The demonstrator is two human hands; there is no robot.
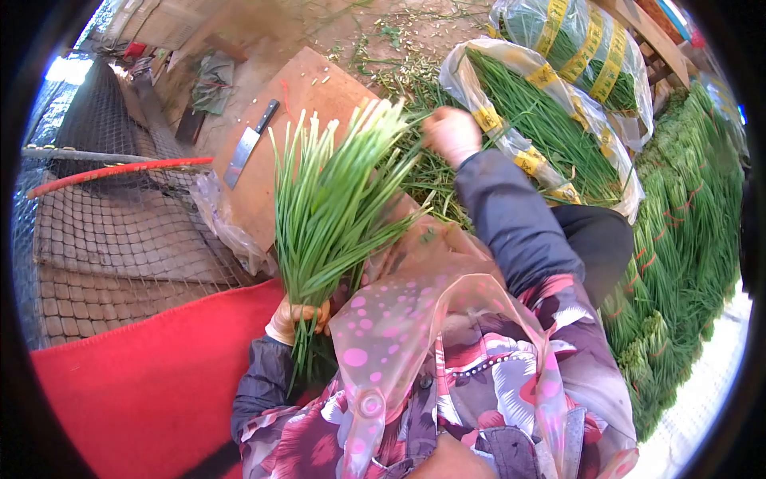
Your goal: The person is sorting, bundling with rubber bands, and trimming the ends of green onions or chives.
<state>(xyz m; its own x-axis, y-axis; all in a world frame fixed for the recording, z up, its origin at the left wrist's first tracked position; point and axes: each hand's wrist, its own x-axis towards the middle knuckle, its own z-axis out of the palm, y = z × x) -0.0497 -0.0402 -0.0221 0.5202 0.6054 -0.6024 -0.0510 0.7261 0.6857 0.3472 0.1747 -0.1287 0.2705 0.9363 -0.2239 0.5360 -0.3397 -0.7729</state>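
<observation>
My left hand (299, 318), in a pale glove, is wrapped round the lower part of a big bunch of garlic chives (331, 191). The bunch fans out upward, its pale cut ends at the top and its green leaves hanging below my fist. To the right of the pale ends, my right hand (451, 134) is closed with the fingers drawn together. Thin green strands show by its fingertips, but what it pinches is too blurred to make out. Behind the bunch lies a wooden board (307, 84), with a cleaver (251, 144) flat on its left side.
Loose trimmings (431, 172) litter the ground beside the board. Plastic bags of chives (550, 120) with yellow tape stand at upper right. Stacked tied bundles (686, 231) line the right. A red cloth (152, 383) and netting (128, 239) lie left. A spotted clear apron (399, 327) covers my lap.
</observation>
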